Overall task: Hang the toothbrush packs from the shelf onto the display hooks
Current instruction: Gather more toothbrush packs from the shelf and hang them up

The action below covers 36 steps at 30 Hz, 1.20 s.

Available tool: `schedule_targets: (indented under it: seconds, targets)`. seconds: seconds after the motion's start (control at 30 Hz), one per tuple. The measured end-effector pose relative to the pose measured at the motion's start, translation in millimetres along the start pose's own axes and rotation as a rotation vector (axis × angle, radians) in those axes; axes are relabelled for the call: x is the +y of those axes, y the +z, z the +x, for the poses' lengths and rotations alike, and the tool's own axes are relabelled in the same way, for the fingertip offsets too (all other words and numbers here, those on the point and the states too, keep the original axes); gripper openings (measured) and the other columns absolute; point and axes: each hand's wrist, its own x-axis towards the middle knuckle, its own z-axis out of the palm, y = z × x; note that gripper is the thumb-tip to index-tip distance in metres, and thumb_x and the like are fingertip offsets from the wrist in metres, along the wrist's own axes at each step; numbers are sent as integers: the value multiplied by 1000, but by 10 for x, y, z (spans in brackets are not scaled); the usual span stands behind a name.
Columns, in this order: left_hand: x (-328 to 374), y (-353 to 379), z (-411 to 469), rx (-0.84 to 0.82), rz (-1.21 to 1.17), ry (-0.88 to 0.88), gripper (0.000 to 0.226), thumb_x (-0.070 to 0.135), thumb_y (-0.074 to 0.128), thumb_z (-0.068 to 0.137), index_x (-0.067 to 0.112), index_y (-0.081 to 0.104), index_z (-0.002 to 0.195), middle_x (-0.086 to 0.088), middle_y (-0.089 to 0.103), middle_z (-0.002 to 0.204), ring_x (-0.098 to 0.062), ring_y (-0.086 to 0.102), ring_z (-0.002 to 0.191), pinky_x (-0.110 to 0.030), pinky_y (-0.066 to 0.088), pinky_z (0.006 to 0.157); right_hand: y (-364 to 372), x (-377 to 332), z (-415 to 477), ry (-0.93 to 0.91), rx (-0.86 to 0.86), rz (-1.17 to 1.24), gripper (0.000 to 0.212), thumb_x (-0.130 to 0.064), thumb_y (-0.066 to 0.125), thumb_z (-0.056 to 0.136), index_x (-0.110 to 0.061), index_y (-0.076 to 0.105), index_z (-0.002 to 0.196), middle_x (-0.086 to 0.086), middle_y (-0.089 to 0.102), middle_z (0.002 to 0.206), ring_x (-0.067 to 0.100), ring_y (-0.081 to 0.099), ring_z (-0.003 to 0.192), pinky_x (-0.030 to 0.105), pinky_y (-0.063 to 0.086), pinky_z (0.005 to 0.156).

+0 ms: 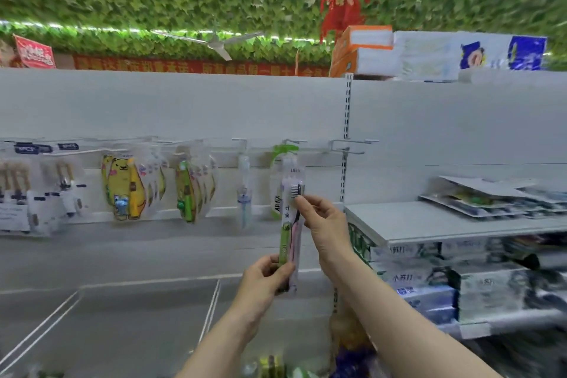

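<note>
Toothbrush pack [289,224], head view: we find it held upright in front of the white back panel [184,107], its top just below a display hook [295,141]. Motion blur keeps us from telling whether the hang hole touches that hook. The print on the pack is unreadable; we make out a green handle and a pink one inside.

The left hand [264,279] grips the lower end with its fingers curled round it, so the bottom of the pack is mostly hidden. The right hand [326,221] pinches the pack's right edge beside the brush head between thumb and forefinger, and the other fingers are bent in alongside.

Directly behind the held pack hangs a green-topped pack [277,193], about half covered by it. To the left hang a slim clear pack [244,184] and bunches of yellow bear packs [124,190]. At far left are blurred multi-brush packs [36,190], cut off by the frame edge.

To the right, a double wire hook [349,147] projects beside the slotted upright [347,107]. Further right, the shelf [429,221] carries a loose pile of flat packs [491,198], too smeared to identify. Boxes [429,279] sit below it. We cannot identify the cut-off objects at the near bottom edge [271,365].
</note>
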Motion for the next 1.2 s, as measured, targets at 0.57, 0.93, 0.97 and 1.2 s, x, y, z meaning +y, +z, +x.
schedule_targets:
  seconds: [0.57,0.93,0.97,1.2]
  targets:
    - [-59,1801,1107,-17,69,27,6,21,65,95,17,68,94,8,66,69,-7,56,61,-21,44,59,-1699,-91,1309,26,105,3,12,-26,74,90,-14,72,90,5,74,89,16,67,82,26,50,75]
    - [-65,1949,1382,70,16,47,9,25,67,93,17,71,93,-6,69,84,-19,59,78,-35,49,74,-1653,-101,1667,5,47,0,10,-25,75,89,-15,72,89,3,73,84,6,65,69,20,50,67]
    - [-75,1945,1400,78,13,51,9,25,67,93,17,71,93,-8,69,85,-20,59,78,-36,49,75,-1644,-99,1687,0,41,-8,12,-26,76,88,-15,72,90,3,73,85,7,65,70,21,50,69]
    - [-177,1943,1400,109,2,42,11,22,64,95,13,70,97,-8,68,84,-21,58,78,-36,47,75,-1664,16,1713,-9,-27,-22,8,-22,75,89,-15,73,90,-2,70,77,2,64,63,16,48,60]
